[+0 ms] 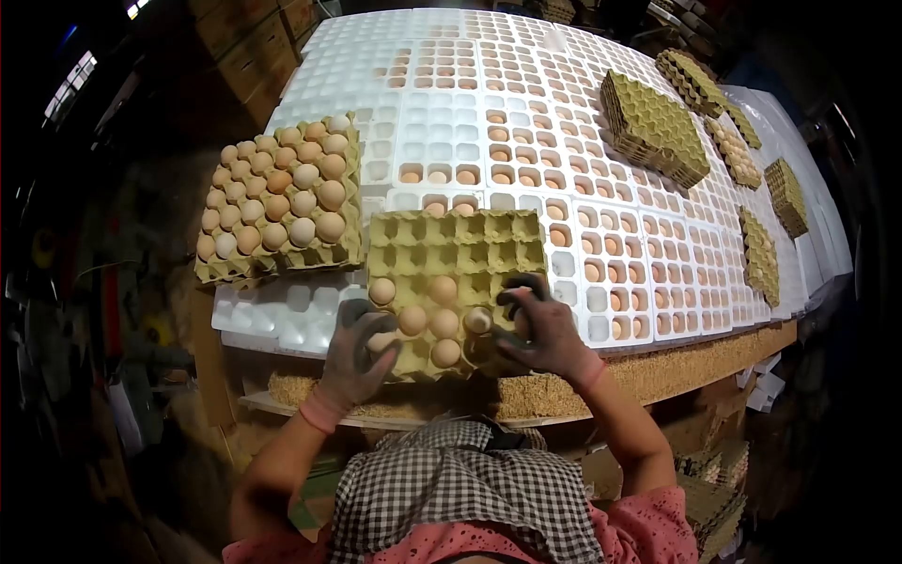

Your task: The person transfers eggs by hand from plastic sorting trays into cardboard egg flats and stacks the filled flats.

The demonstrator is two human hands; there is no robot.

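Both of my hands wear grey gloves with pink cuffs and work over a yellowish pulp egg tray at the table's front. My left hand is at the tray's left edge, its fingers curled round a pale egg. At the right edge, my right hand has thumb and fingers closed round a brownish egg, partly hidden by the fingers. Several loose eggs sit in the tray's near cups between my hands, one whiter egg close to my right fingertips. The tray's far rows hold no eggs.
A stack of pulp trays topped with eggs stands to the left. White foam trays cover the table, many cells holding eggs. Stacked pulp trays lie on them at the right. Cardboard boxes stand behind at the left.
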